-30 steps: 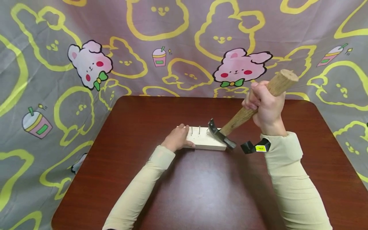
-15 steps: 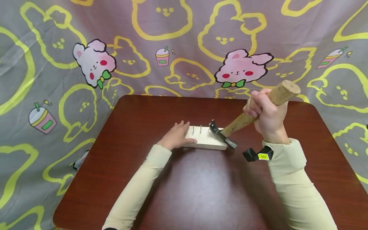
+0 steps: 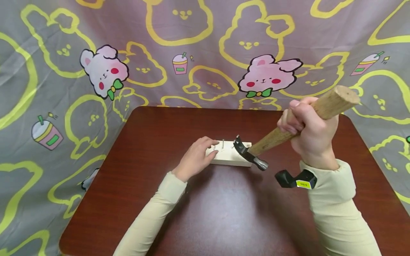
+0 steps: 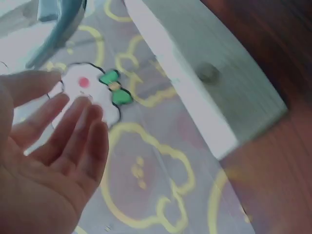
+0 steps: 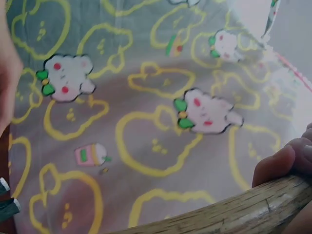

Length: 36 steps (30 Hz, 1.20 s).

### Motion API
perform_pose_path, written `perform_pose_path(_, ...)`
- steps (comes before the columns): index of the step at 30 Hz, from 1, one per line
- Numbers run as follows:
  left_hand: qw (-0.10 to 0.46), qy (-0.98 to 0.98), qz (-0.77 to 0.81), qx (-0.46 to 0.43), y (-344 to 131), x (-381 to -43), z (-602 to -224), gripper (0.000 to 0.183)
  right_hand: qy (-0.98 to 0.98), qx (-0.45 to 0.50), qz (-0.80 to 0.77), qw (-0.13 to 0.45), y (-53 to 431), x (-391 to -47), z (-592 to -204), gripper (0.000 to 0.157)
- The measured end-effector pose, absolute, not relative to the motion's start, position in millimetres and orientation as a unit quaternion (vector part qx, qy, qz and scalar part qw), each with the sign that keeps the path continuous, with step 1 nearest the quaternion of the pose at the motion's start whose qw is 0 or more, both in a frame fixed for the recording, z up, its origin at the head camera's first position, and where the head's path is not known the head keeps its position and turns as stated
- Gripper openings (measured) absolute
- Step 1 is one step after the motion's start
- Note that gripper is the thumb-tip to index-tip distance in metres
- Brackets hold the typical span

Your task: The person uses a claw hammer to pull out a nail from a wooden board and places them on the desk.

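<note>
My right hand (image 3: 312, 133) grips the wooden handle of a claw hammer (image 3: 270, 138). The dark hammer head slants over the right part of a pale wooden board (image 3: 225, 157), its claw towards the back. A nail (image 3: 223, 144) stands upright in the board; other nails are partly hidden by my left fingers and the hammer head. My left hand (image 3: 196, 158) is at the board's left end, thumb and forefinger apart near a nail. In the left wrist view, its loosely bent fingers (image 4: 68, 126) hold nothing, apart from the board. In the right wrist view the handle (image 5: 243, 209) crosses below.
The board lies on a dark red-brown table (image 3: 224, 206) with rounded corners. A patterned cloth (image 3: 205, 46) hangs behind the table and along its sides. A black camera (image 3: 296, 179) is strapped to my right wrist.
My left hand has lifted off the board's left end and bent its fingers towards the nail. My right hand has shifted right with the hammer handle; the head has moved slightly right.
</note>
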State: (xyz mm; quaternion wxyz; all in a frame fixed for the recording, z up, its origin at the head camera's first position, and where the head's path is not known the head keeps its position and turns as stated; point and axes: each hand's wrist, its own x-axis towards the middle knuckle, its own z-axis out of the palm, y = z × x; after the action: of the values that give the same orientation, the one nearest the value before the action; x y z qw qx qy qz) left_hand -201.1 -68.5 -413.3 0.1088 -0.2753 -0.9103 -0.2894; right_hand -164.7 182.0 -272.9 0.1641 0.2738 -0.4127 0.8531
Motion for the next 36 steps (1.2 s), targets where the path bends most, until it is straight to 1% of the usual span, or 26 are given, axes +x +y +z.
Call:
perform_pose_path(4, 0.096, -0.895, -0.300, -0.317, -55, -196, -410, 0.029, -0.400, 0.283, 0.859, 0.147, 181, -154, -266, 0.032)
perform_pose_path(10, 0.063, -0.894, -0.302, -0.327, -46, -193, -410, 0.030, -0.384, 0.291, 0.869, 0.115, 180, -141, -258, 0.037)
perform_pose_path(12, 0.049, -0.894, -0.297, -0.333, -46, -193, -411, 0.026, -0.381, 0.292, 0.870, 0.108, 180, -138, -256, 0.038)
perform_pose_path(16, 0.037, -0.891, -0.277, -0.359, -45, -192, -413, 0.007, -0.375, 0.294, 0.873, 0.105, 179, -135, -255, 0.038)
perform_pose_path(18, 0.040, -0.889, -0.266, -0.370, -45, -191, -414, 0.001, -0.373, 0.297, 0.873, 0.104, 178, -134, -255, 0.038)
perform_pose_path(25, 0.055, -0.886, -0.259, -0.382, -45, -192, -416, 0.014, -0.374, 0.306, 0.869, 0.101, 177, -135, -256, 0.037)
perform_pose_path(29, 0.065, -0.885, -0.255, -0.385, -46, -191, -416, 0.012, -0.380, 0.308, 0.867, 0.101, 177, -135, -256, 0.037)
perform_pose_path(33, 0.089, -0.880, -0.263, -0.386, -47, -191, -415, 0.008, -0.384, 0.309, 0.864, 0.102, 177, -136, -256, 0.037)
perform_pose_path(36, 0.119, -0.870, -0.283, -0.386, -50, -192, -414, 0.012, -0.388, 0.309, 0.862, 0.103, 176, -137, -257, 0.037)
